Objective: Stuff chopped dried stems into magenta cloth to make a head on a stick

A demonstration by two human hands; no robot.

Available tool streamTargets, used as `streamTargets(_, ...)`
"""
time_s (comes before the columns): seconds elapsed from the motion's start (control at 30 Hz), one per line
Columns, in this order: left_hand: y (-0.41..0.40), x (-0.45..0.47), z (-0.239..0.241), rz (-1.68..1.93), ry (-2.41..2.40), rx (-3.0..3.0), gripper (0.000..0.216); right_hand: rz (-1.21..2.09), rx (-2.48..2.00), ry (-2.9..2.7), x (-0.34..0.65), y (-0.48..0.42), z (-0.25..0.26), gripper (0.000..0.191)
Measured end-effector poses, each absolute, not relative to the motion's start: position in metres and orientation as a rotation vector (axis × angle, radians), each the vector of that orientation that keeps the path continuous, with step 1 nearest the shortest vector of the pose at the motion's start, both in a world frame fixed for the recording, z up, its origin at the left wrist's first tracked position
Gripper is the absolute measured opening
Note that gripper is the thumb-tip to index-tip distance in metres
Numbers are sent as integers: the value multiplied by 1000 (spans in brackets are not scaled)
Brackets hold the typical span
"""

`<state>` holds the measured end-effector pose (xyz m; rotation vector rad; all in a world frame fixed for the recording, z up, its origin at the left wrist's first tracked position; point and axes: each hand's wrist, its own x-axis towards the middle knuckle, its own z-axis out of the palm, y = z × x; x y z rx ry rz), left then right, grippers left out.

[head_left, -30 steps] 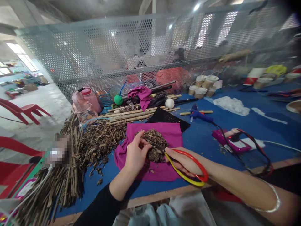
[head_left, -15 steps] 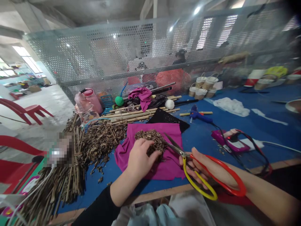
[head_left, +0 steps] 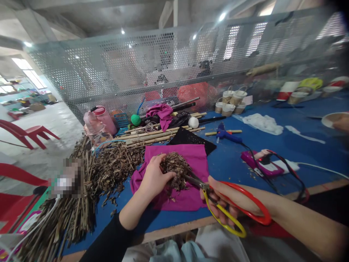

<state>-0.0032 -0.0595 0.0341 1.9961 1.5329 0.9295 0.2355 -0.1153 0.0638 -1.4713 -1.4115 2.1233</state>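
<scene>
My left hand (head_left: pixel 154 178) is cupped round a clump of dry brown plant bits (head_left: pixel 174 169) lying on a magenta cloth (head_left: pixel 191 160) on the blue table. Scissors (head_left: pixel 226 207) with one red and one yellow loop handle sit in my right hand (head_left: pixel 231 203), whose fingers pass through the loops. The blades point left and their tips reach the right side of the clump.
Heaps of dry twigs (head_left: pixel 81 189) cover the table's left side. Behind the cloth lie bamboo sticks (head_left: pixel 160 134), a black sheet (head_left: pixel 191 140), a blue glue gun (head_left: pixel 226 134), a pink bottle (head_left: pixel 105 120) and small cups (head_left: pixel 229 103). A magenta phone (head_left: pixel 261 165) with cables lies right. Perforated mesh screens the back.
My right hand drew the scissors back to the right, then brought the blades to the clump again. My left hand shifted from flat on the clump to cupping its left side.
</scene>
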Motion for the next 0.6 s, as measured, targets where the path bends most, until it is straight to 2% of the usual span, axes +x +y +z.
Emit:
streamTargets(0.03,-65,-5,37,933,1513,2011,61,2118,-1479,-1439,234,-112,64,71)
streamTargets(0.2,-86,-4,50,932,1391,2114,44,2101,-1585,-1462,222,-95,64,76)
streamTargets(0.33,-84,3,41,836,1347,2171,49,2134,-1552,-1474,209,-75,58,76)
streamTargets(0.4,-80,5,33,770,1367,2146,45,2154,-1577,-1456,204,-67,52,76)
streamTargets(0.6,-84,2,25,863,1360,2104,32,1923,-1526,-1707,205,-62,44,62)
